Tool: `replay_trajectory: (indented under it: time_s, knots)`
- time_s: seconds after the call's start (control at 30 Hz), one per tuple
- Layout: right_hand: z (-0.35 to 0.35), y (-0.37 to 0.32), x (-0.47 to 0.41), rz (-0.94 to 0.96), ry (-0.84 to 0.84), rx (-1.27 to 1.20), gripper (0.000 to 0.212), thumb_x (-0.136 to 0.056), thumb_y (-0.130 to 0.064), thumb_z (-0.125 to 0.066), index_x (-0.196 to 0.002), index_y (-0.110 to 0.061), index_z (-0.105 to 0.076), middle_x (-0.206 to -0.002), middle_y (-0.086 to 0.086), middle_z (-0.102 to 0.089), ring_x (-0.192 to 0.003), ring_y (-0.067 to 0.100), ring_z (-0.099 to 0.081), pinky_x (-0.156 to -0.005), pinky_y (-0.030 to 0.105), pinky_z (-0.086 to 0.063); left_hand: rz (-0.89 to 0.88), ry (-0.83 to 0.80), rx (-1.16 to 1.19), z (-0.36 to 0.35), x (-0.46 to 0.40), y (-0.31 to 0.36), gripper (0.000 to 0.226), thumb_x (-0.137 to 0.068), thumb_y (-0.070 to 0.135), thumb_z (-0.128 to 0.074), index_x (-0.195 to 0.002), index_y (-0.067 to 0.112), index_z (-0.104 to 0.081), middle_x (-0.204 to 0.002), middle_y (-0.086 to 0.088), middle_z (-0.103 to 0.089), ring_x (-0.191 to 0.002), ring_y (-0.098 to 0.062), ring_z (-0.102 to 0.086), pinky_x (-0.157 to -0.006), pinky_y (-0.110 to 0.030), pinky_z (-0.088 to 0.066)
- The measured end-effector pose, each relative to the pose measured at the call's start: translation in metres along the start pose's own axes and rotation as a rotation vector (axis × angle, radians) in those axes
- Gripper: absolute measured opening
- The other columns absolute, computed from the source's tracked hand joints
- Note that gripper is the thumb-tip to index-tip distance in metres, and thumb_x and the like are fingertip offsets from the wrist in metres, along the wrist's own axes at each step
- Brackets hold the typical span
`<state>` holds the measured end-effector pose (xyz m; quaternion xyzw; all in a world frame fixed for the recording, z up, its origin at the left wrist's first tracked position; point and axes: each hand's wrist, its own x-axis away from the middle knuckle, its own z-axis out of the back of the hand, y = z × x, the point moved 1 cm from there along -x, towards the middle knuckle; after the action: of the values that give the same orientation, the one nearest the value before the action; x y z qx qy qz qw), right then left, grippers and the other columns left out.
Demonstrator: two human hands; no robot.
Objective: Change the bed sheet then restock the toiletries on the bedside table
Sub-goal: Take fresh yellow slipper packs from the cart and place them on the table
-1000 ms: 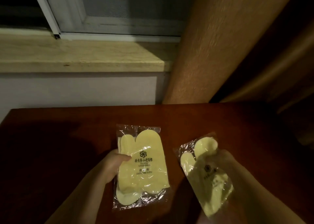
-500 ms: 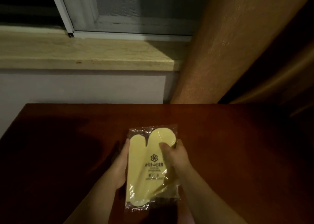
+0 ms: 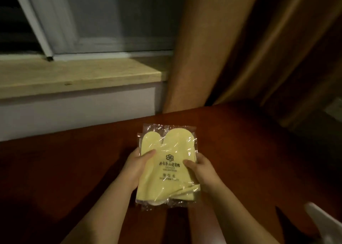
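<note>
A stack of pale yellow mitt-shaped cloths in clear plastic wrappers (image 3: 167,165) is being pinched between the left hand (image 3: 134,169) and right hand (image 3: 202,171) above the reddish-brown wooden desk (image 3: 64,169), each grip's thumb on top, probably for squaring the edges.

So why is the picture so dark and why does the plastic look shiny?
Head view: dim room light leaves the wooden table in deep shadow; the clear wrapper on the yellow packets throws small glare streaks; the window frame and curtain look blurred.
</note>
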<state>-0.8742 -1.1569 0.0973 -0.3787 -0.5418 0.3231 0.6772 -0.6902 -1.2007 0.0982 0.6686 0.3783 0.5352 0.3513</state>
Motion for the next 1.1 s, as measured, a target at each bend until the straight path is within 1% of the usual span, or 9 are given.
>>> replay_trajectory:
  time_s: [0.13, 0.27, 0.37, 0.47, 0.63, 0.73, 0.87, 1.0, 1.1]
  knots:
    - [0.02, 0.009, 0.086, 0.104, 0.316, -0.172, 0.026, -0.094, -0.009, -0.051, -0.12, -0.014, -0.053, -0.102, 0.005, -0.065, -0.086, 0.022, -0.067, -0.071, 0.035, -0.057, -0.071, -0.273, -0.129, -0.025, 0.041, 0.005, 0.05, -0.091, 0.012, -0.059, -0.135, 0.026, -0.04, -0.115, -0.008, -0.064, -0.096, -0.026, -0.065, -0.08, -0.042, -0.053]
    - [0.047, 0.048, 0.209, 0.235, 0.688, -0.132, 0.07, -0.091, -0.007, -0.055, -0.142, -0.043, -0.025, -0.131, -0.001, -0.049, -0.112, 0.026, -0.057, -0.091, 0.049, -0.051, -0.227, -0.577, -0.389, -0.065, 0.126, -0.015, 0.095, -0.089, -0.001, -0.058, -0.145, 0.049, -0.001, -0.132, -0.001, -0.049, -0.113, -0.024, -0.057, -0.085, -0.041, -0.052]
    - [0.066, 0.079, 0.318, 0.296, 0.879, -0.062, 0.091, -0.088, -0.008, -0.062, -0.138, -0.059, -0.006, -0.149, 0.005, -0.033, -0.13, 0.028, -0.042, -0.102, 0.053, -0.041, -0.316, -0.828, -0.407, -0.106, 0.208, -0.034, 0.078, -0.093, -0.001, -0.051, -0.141, 0.052, -0.02, -0.129, 0.006, -0.046, -0.103, -0.018, -0.059, -0.078, -0.04, -0.056]
    - [0.077, 0.119, 0.44, 0.344, 1.05, -0.143, 0.078, -0.086, 0.001, -0.06, -0.127, -0.059, -0.032, -0.147, 0.004, -0.036, -0.124, 0.021, -0.046, -0.1, 0.047, -0.045, -0.279, -1.085, -0.377, -0.148, 0.312, -0.06, 0.053, -0.094, -0.003, -0.045, -0.121, 0.041, -0.051, -0.118, 0.006, -0.048, -0.09, -0.014, -0.06, -0.075, -0.04, -0.057]
    - [0.059, 0.213, 0.653, 0.278, 1.477, -0.389, 0.08, -0.087, 0.005, -0.054, -0.147, -0.036, -0.018, -0.119, 0.005, -0.057, -0.099, 0.022, -0.063, -0.082, 0.043, -0.056, -0.138, -1.43, -0.302, -0.183, 0.51, -0.132, 0.077, -0.089, 0.001, -0.056, -0.148, 0.031, -0.017, -0.1, 0.002, -0.059, -0.083, -0.015, -0.064, -0.065, -0.031, -0.054]
    - [0.029, 0.273, 0.788, 0.157, 1.653, -0.399, 0.048, -0.088, 0.005, -0.054, -0.127, -0.019, -0.044, -0.116, 0.01, -0.062, -0.09, 0.019, -0.064, -0.075, 0.034, -0.056, 0.147, -1.7, -0.324, -0.178, 0.64, -0.191, 0.046, -0.087, 0.008, -0.057, -0.131, 0.002, -0.045, -0.087, -0.008, -0.067, -0.065, -0.016, -0.069, -0.052, -0.025, -0.053]
    - [-0.031, 0.35, 0.971, -0.116, 1.93, -0.347, 0.038, -0.088, -0.006, -0.059, -0.12, -0.024, -0.052, -0.108, 0.0, -0.063, -0.091, 0.015, -0.062, -0.079, 0.035, -0.054, 0.529, -1.984, -0.502, -0.147, 0.824, -0.288, 0.031, -0.082, 0.02, -0.058, -0.109, 0.006, -0.057, -0.08, -0.009, -0.072, -0.068, -0.023, -0.07, -0.057, -0.032, -0.057]
    - [-0.087, 0.419, 1.121, -0.433, 1.95, -0.386, 0.04, -0.089, -0.018, -0.06, -0.125, -0.026, -0.048, -0.118, 0.0, -0.06, -0.103, 0.019, -0.06, -0.089, 0.04, -0.052, 0.453, -2.099, -0.681, -0.113, 0.987, -0.366, 0.019, -0.09, 0.012, -0.056, -0.109, 0.012, -0.057, -0.093, -0.012, -0.069, -0.078, -0.028, -0.068, -0.062, -0.038, -0.054]
    - [-0.094, 0.464, 1.194, -0.471, 1.98, -0.52, 0.047, -0.085, -0.031, -0.065, -0.128, -0.021, -0.048, -0.12, -0.001, -0.06, -0.106, 0.02, -0.058, -0.087, 0.038, -0.051, 0.423, -2.17, -0.682, -0.11, 1.076, -0.405, 0.026, -0.088, 0.008, -0.06, -0.113, 0.012, -0.058, -0.102, -0.015, -0.068, -0.087, -0.031, -0.067, -0.074, -0.045, -0.054]
